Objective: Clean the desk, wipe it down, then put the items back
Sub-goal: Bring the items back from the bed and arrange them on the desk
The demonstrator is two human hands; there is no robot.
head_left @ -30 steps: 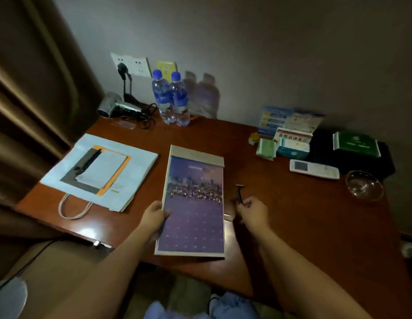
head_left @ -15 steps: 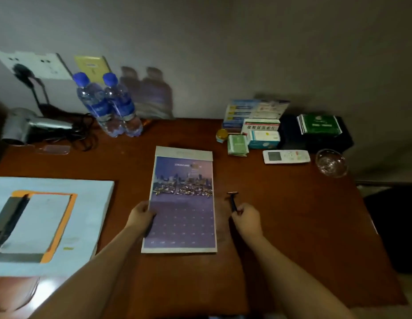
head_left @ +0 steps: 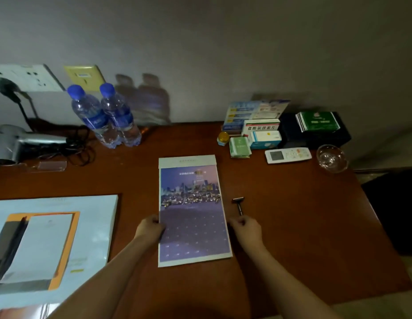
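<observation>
A: Centre of frame. Calendar (head_left: pixel 193 210) flat on the brown desk (head_left: pixel 292 215), long edge running toward the wall, city photo above a purple date grid.

B: Hands?

A: Left hand (head_left: pixel 149 229) at the calendar's left edge, lower centre; fingers curled over the edge, thumb hidden, so it grips the sheet there. Right hand (head_left: pixel 246 227) just beside the right edge, fingers curled round the handle end of a small black razor (head_left: pixel 238 203). Razor head points toward the wall, clear of the calendar.

B: Upper left?

A: 2 water bottles (head_left: pixel 106 116) with blue caps, standing touching each other near the wall. Left of them a silver hair dryer (head_left: pixel 20 141) lying on its side, black cord coiled beside it, plug in the wall socket (head_left: pixel 27 77).

B: Lower left?

A: Pale blue paper bag (head_left: pixel 92 226) lying flat, an orange-bordered notepad (head_left: pixel 41 247) on top.

B: Upper right?

A: Cluster against the wall: medicine boxes (head_left: pixel 262 133), a green packet (head_left: pixel 239 147) in front, a small yellow jar (head_left: pixel 223 138) at its left. White remote (head_left: pixel 287 154) lying flat in front of them. Clear glass bowl (head_left: pixel 331 157) at its right. Green-labelled pack (head_left: pixel 317 122) on a dark box behind.
</observation>
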